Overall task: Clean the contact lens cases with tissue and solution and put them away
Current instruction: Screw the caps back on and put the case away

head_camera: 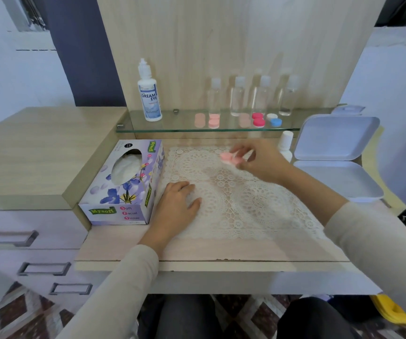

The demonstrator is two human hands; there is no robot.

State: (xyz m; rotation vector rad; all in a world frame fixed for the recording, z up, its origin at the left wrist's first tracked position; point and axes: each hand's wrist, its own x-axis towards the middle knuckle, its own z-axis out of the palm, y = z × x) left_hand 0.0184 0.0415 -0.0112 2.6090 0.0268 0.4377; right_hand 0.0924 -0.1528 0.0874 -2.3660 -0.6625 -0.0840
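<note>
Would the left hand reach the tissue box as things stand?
Probably yes: the left hand lies open and empty on the mat, right beside the tissue box, with nothing between them.

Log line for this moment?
right hand: holds pink lens case over lace mat; left hand: rests on lace mat; white box: open

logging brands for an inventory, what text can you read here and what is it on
"DREAM EYE": on the solution bottle.
"Mysoft": on the tissue box, on its front, side and top.
"Soft Facial Tissue": on the tissue box's front and top.
Smaller print on the bottle and the box: too blurred to read.
</note>
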